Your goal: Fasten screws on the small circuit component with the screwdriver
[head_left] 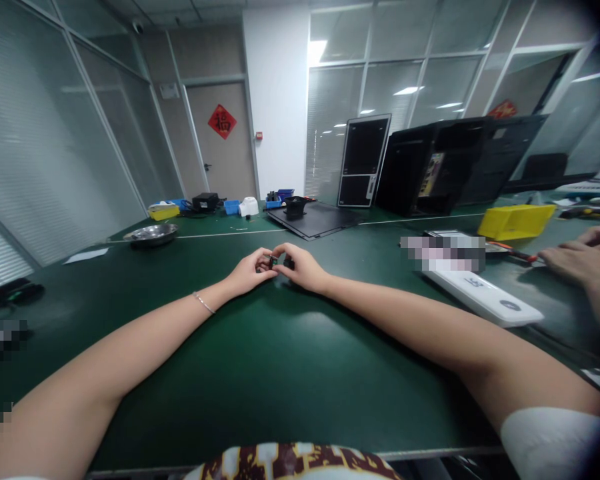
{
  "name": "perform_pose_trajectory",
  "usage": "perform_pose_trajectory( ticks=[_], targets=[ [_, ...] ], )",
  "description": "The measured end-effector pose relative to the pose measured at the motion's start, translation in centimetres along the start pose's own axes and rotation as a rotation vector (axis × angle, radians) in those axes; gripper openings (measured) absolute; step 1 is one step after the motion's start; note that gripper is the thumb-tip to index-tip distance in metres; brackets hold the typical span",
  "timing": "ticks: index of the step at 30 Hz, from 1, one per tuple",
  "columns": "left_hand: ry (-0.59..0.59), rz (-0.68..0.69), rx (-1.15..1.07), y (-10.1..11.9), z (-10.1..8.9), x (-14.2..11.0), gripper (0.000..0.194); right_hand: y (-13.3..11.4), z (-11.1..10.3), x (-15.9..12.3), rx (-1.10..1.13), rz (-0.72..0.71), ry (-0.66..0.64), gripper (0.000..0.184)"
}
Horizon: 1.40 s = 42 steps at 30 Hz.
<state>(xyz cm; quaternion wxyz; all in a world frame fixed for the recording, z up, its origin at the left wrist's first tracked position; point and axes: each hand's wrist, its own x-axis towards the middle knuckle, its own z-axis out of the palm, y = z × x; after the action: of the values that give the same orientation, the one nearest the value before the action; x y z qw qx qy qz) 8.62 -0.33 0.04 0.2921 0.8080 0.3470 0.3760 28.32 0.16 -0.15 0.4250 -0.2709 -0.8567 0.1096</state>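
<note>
Over a green worktop (280,387), with a metal bowl (154,233) well to the left and a long white device (485,293) to the right, pinching a small dark part (273,262) between left hand (250,272) and right hand (304,268), close together before a flat black panel (325,220).

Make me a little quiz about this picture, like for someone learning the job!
1. True or false: the left hand and the right hand are far apart.
2. What hangs on the door? A) a clock B) a red sign C) a coat
3. Fill in: the metal bowl sits on a ____ table.

Key: 1. False, they are close together, with a small dark part between the fingers. 2. B. 3. Green.
</note>
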Motion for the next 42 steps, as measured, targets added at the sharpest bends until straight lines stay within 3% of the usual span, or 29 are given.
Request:
perform_pose_trajectory(
  ticks=[8,11,23,33,42],
  targets=[
    [-0.045,-0.110,-0.235,-0.4,-0.4,0.3,0.051,0.0,0.1,0.0,-0.006,-0.012,-0.013,0.022],
    [-0.039,-0.164,-0.328,-0.3,-0.6,0.3,0.047,-0.1,0.0,0.0,-0.018,-0.023,-0.017,0.021],
    [0.004,-0.176,-0.324,-0.6,-0.3,0.4,0.036,-0.8,-0.1,-0.2,-0.098,-0.072,-0.094,0.021],
    [0.079,-0.192,-0.288,-0.8,-0.4,0.3,0.039,-0.6,0.1,-0.3,-0.268,0.013,-0.035,0.018],
    [0.095,-0.220,-0.294,-1.2,-0.4,0.4,0.039,0.5,0.2,-0.2,-0.171,-0.075,-0.052,0.018]
  ],
)
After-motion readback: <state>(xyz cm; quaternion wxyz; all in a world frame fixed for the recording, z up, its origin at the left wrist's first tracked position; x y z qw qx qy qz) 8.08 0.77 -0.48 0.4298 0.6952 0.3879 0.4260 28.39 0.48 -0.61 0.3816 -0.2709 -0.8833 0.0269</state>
